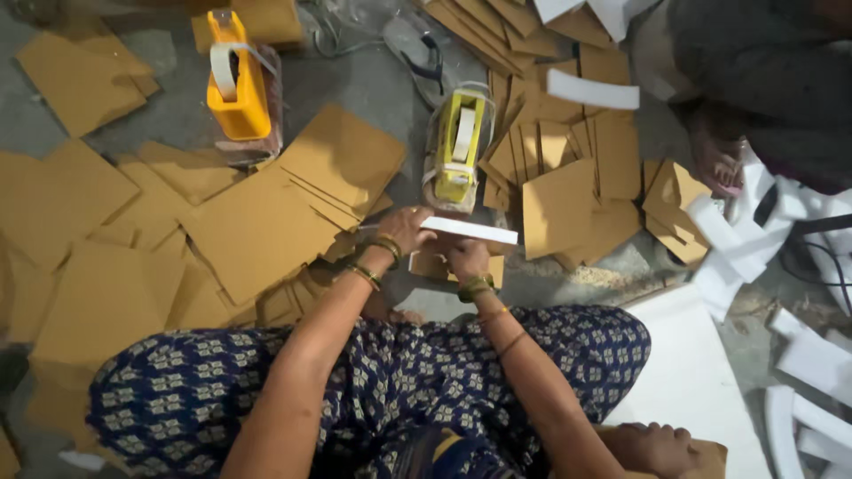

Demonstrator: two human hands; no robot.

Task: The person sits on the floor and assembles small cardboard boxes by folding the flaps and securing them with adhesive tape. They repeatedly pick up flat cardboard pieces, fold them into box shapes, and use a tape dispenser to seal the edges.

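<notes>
Gripping a white strip [470,230] with both my hands.
Left hand [404,226] and right hand [466,259] are each closed on it, beside the yellow tape dispenser [459,146].

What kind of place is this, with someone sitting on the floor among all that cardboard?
Probably a small packing or box-making workshop. Brown cardboard sheets lie piled over the concrete floor, two tape dispensers, one orange and one yellow, stand nearby, and both hands, left hand and right hand, hold a white strip.
</notes>
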